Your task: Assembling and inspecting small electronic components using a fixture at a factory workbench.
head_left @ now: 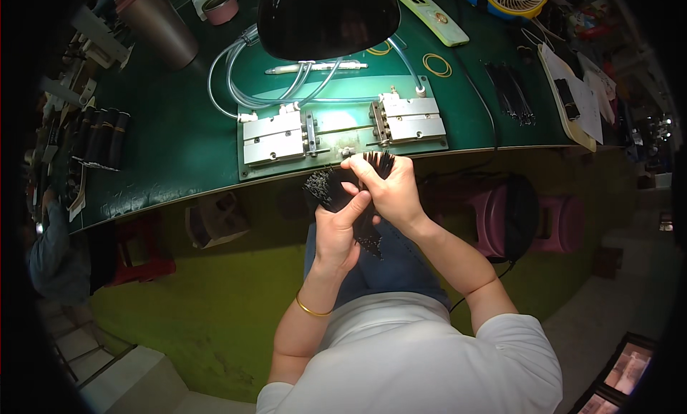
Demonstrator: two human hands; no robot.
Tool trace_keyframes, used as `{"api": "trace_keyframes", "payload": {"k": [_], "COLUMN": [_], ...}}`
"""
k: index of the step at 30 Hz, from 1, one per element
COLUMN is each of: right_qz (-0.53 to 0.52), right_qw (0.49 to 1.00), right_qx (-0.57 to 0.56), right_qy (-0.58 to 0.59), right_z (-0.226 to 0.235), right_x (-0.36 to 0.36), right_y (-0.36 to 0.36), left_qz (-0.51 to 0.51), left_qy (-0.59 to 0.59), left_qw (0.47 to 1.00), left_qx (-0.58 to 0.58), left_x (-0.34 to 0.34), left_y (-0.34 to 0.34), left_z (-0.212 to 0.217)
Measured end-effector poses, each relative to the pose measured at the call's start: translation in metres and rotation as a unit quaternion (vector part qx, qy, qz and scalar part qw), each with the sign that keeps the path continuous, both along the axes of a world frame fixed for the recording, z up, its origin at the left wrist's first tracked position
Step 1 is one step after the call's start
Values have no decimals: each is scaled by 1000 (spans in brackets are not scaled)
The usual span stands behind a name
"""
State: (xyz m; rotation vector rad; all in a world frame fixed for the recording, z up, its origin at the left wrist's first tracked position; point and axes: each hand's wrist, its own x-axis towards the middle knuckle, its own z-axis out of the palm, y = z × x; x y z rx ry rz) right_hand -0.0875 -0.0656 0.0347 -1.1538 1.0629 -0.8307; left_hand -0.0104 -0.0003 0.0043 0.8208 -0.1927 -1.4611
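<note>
A dense bundle of thin black strands (320,189), possibly wires, with pale tips at one end, is in my left hand (338,235), whose fingers wrap round it. My right hand (395,193) is closed round another part of the black strands (379,161), and their ends stick up past its thumb. More dark strands hang below between my hands. Both hands are close together over my lap, just in front of the table edge. Beyond them lies a fixture with a left silver block (273,140) and a right silver block (413,120), joined to clear blue air tubes (240,78).
A black lamp head (329,20) hangs over the fixture. On the green table (168,138) are a pen (315,67), a phone (434,18), black strands (510,92), black rolls (106,138) and a tumbler (157,24). Pink stools (494,217) stand below; another person's sleeve (57,249) shows at left.
</note>
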Motion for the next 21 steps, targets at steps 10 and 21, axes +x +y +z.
{"api": "trace_keyframes", "payload": {"k": [10, 21], "right_qz": [3, 0], "right_qw": [1000, 999], "right_qx": [3, -37], "right_qy": [-11, -31], "right_z": [-7, -2], "right_x": [-1, 0], "right_y": [-6, -2], "left_qz": [2, -3], "left_qy": [-20, 77], "left_qw": [1000, 997], "left_qx": [-1, -11], "left_x": [0, 8], "left_y": [-3, 3], "left_z": [1, 13]}}
